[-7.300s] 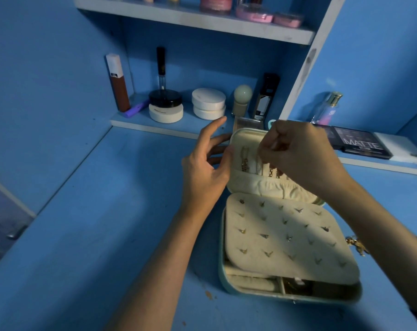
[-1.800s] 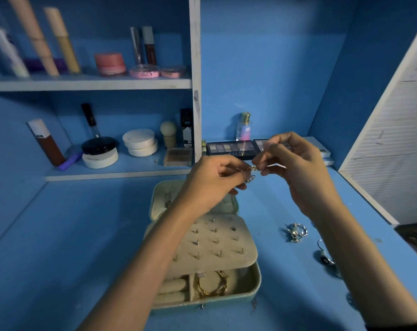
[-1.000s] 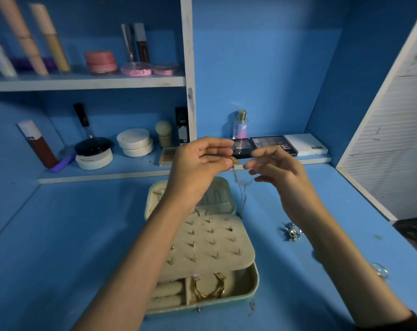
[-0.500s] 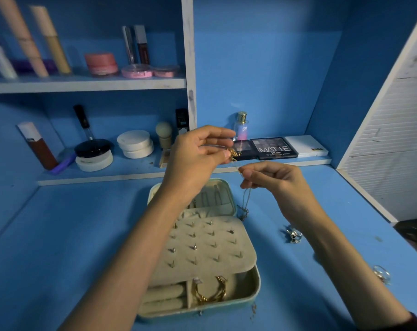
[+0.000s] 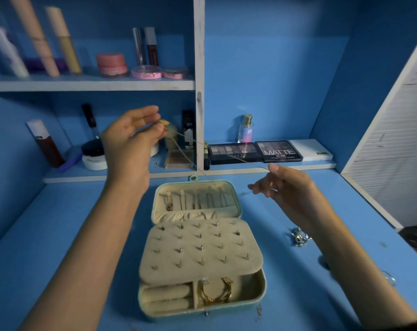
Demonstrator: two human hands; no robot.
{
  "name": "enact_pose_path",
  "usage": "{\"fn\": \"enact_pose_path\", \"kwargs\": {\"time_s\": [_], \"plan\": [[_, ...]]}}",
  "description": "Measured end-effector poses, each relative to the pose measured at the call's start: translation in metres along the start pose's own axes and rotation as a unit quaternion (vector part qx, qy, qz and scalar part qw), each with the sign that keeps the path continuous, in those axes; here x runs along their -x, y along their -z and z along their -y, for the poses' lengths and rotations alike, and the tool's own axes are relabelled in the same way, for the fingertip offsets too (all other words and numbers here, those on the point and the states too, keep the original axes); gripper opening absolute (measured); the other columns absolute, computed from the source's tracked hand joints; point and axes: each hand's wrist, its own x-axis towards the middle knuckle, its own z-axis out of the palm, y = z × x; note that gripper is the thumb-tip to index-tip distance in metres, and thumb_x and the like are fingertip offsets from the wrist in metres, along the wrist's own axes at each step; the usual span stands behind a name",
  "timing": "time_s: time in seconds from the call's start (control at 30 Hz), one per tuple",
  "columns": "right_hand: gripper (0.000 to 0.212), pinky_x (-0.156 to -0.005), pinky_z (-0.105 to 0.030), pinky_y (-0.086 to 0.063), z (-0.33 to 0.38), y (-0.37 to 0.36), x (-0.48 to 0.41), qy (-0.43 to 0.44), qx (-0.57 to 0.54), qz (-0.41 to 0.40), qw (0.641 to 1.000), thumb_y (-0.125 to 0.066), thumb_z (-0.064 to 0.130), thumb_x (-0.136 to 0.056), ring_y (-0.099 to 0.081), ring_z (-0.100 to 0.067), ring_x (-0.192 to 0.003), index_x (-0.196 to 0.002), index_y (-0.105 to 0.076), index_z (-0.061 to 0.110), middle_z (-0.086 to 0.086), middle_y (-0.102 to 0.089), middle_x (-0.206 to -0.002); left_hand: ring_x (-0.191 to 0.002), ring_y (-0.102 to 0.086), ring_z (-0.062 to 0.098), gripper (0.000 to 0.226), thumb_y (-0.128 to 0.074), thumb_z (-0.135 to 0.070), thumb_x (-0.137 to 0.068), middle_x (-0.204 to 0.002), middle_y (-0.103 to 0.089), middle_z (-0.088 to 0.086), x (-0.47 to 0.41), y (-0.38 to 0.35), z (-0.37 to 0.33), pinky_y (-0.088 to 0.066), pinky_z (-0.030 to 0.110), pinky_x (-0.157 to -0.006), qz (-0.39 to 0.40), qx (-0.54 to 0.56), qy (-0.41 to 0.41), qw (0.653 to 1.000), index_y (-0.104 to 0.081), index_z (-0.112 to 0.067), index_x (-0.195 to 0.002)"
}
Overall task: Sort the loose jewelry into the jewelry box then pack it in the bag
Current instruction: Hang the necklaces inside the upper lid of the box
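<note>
1. L hand point(image 5: 133, 144) is raised in front of the lower shelf, palm turned inward. Thumb & fingertips pinch the necklace point(image 5: 165, 123) by its gold pendant; the other fingers are nearly straight.
2. R hand point(image 5: 286, 189) is lower & off to the right, above the table point(image 5: 59, 247). Thumb tip & a finger nip the chain's far end; the remaining fingers are loosely curled.
3. The thin chain stretches btwn both hands in mid-air. Its lowest point hangs by the shelf edge, just above the back of the box point(image 5: 262, 291).
4. The box lies open on the table, btwn the forearms. Its lid lies back w/ a few chains hung on its hooks.
5. The stud panel point(image 5: 200, 249) covers most of the base, w/ small studs in rows.
6. At the box front, ring rolls point(image 5: 167, 297) sit on the left & a gold bangle point(image 5: 217, 293) in the right compartment.
7. A silver clump point(image 5: 299, 237) of jewelry lies on the table just beside the R forearm, apart from the box.
8. On the shelf behind are palettes point(image 5: 236, 151) & a perfume bottle point(image 5: 245, 127).
</note>
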Motion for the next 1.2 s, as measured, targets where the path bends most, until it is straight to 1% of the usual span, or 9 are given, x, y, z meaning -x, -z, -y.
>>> {"fn": "enact_pose_path", "kwargs": {"time_s": [0.13,0.27,0.5,0.67,0.83,0.93,1.03,1.13,1.2], "plan": [[0.043,-0.098,-0.047,-0.042,0.0,0.005,-0.001,-0.013,-0.087,0.034,0.996,-0.086,0.041,-0.051,-0.064,-0.024,-0.072,-0.05,-0.05,0.017,-0.005,-0.051,-0.051,-0.082,-0.063,0.012,0.032,-0.059,0.016,-0.081,-0.086,-0.063,0.002,-0.008,0.027,0.007,-0.052,0.018,-0.072,-0.051,0.005,0.016,0.999,-0.064,-0.015,-0.089],[0.038,-0.094,-0.044,-0.05,0.0,0.001,-0.002,0.001,-0.107,0.031,0.994,-0.086,0.037,-0.051,-0.064,-0.024,-0.073,-0.054,-0.054,0.016,-0.005,-0.053,-0.055,-0.082,-0.063,0.009,0.033,-0.059,0.015,-0.082,-0.087,-0.064,0.001,0.002,0.041,0.02,-0.052,0.017,-0.073,-0.057,-0.049,0.021,0.997,-0.064,-0.017,-0.089],[0.016,-0.087,-0.043,-0.048,0.022,-0.024,-0.005,0.059,0.083,-0.018,0.995,-0.052,0.015,-0.087,-0.056,-0.019,-0.065,-0.075,-0.059,0.008,-0.005,-0.057,-0.061,-0.073,-0.065,0.001,0.04,-0.064,0.012,-0.079,-0.091,-0.065,0.0,0.02,0.046,0.032,-0.053,0.017,-0.073,0.029,-0.174,0.04,0.983,-0.062,-0.022,-0.1],[0.017,-0.068,-0.028,-0.05,0.036,-0.058,-0.012,0.081,0.158,0.047,0.983,-0.059,0.017,-0.084,-0.053,-0.02,-0.058,-0.069,-0.067,0.017,-0.005,-0.059,-0.059,-0.074,-0.066,0.005,0.048,-0.067,0.009,-0.079,-0.084,-0.069,-0.003,0.03,0.033,0.035,-0.054,0.021,-0.074,0.132,-0.236,0.062,0.961,-0.057,-0.036,-0.094],[0.018,-0.059,-0.022,-0.044,0.043,-0.088,-0.021,0.088,0.255,0.115,0.956,-0.055,0.013,-0.092,-0.052,-0.016,-0.058,-0.082,-0.068,0.008,-0.002,-0.06,-0.059,-0.067,-0.066,0.008,0.041,-0.066,0.011,-0.077,-0.076,-0.068,-0.005,0.032,0.028,0.041,-0.055,0.028,-0.069,0.212,-0.299,0.101,0.925,-0.063,-0.025,-0.095],[0.017,-0.057,-0.021,-0.042,0.042,-0.102,-0.025,0.081,0.319,0.152,0.932,-0.054,0.01,-0.093,-0.048,-0.012,-0.056,-0.083,-0.068,0.006,0.001,-0.059,-0.06,-0.082,-0.065,0.01,0.041,-0.07,0.01,-0.075,-0.088,-0.069,-0.003,0.03,0.03,0.035,-0.054,0.034,-0.082,0.251,-0.307,0.111,0.911,-0.063,-0.027,-0.092],[0.022,-0.055,-0.018,-0.041,0.038,-0.112,-0.03,0.07,0.4,0.177,0.897,-0.055,0.011,-0.091,-0.047,-0.006,-0.052,-0.073,-0.067,0.019,0.002,-0.057,-0.057,-0.104,-0.062,0.006,0.046,-0.077,0.001,-0.071,-0.104,-0.068,-0.009,0.027,0.032,0.017,-0.049,0.03,-0.095,0.285,-0.283,0.113,0.909,-0.061,-0.029,-0.101],[0.026,-0.054,-0.021,-0.043,0.032,-0.113,-0.037,0.061,0.435,0.168,0.882,-0.057,0.014,-0.09,-0.047,-0.006,-0.051,-0.068,-0.066,0.026,0.005,-0.055,-0.053,-0.089,-0.069,0.01,0.031,-0.072,-0.002,-0.076,-0.092,-0.074,0.006,0.026,0.037,0.003,-0.053,0.02,-0.085,0.293,-0.158,0.137,0.933,-0.067,-0.022,-0.1],[0.02,-0.056,-0.023,-0.044,0.028,-0.107,-0.042,0.057,0.442,0.152,0.882,-0.059,0.015,-0.089,-0.048,-0.007,-0.053,-0.073,-0.069,0.022,0.004,-0.056,-0.055,-0.072,-0.069,0.01,0.017,-0.069,-0.003,-0.08,-0.079,-0.074,0.007,0.024,0.042,0.002,-0.054,0.016,-0.073,0.25,-0.171,0.123,0.945,-0.07,-0.014,-0.093]]}}
